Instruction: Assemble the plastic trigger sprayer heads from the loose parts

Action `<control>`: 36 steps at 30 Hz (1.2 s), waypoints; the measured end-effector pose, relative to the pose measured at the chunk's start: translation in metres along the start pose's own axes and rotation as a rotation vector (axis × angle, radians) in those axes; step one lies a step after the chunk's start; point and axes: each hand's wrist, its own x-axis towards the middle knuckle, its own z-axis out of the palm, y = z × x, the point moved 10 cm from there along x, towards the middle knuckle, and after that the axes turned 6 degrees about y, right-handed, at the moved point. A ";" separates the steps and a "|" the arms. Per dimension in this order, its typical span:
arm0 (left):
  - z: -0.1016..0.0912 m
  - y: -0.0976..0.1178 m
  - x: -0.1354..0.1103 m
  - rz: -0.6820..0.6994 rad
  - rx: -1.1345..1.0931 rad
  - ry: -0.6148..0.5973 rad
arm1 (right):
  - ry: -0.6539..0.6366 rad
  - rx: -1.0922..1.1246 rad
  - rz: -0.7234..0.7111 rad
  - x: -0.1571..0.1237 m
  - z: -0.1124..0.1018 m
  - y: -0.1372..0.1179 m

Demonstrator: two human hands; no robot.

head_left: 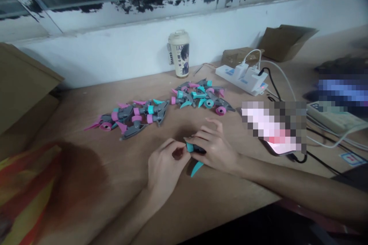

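Note:
Near the table's front, my right hand (214, 147) is wrapped over a grey trigger sprayer head with a teal collar (189, 146) and a teal trigger (197, 169). Most of its grey body is hidden under my fingers. My left hand (166, 162) is closed, thumb and forefinger pinched together at the open end of that collar. Whether a small part sits between those fingertips is hidden. Beyond my hands lie two piles of similar sprayer heads: a mostly pink-collared pile (137, 119) at left and a mixed teal and pink pile (201, 95) to its right.
A lidded coffee cup (181, 55) stands against the wall. At right are a power strip (241, 78) with chargers and cables, a lit phone (276, 134) and cardboard (286, 42). A cardboard box (23, 88) and a red-yellow bag (31, 191) occupy the left.

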 end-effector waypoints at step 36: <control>0.005 -0.020 0.009 -0.052 -0.547 -0.033 | 0.017 0.437 0.285 0.002 -0.001 0.029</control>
